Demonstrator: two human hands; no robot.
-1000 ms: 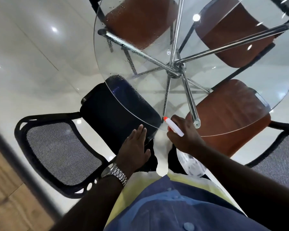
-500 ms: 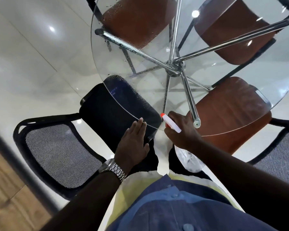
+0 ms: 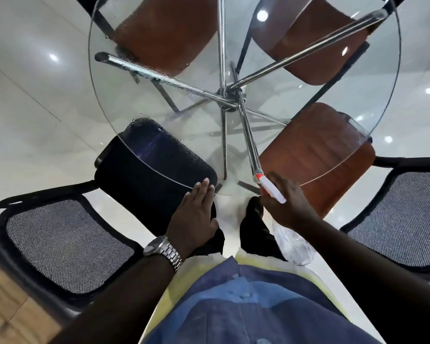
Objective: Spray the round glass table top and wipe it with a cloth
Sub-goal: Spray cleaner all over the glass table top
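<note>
Droplets point(image 3: 176, 147) bead the left part of the round glass tabletop point(image 3: 189, 125) — spraying appears partly done, wiping not begun; no cloth shows. Right grip point(image 3: 291, 207) clasps the spray bottle point(image 3: 293, 243) at the near rim; left grip point(image 3: 196, 217) lies flat and released, fingertips at the rim.

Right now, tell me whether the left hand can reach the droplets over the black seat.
Probably yes: the left hand lies open, fingertips at the near rim of the glass top; nothing stands between it and the droplets.
</note>
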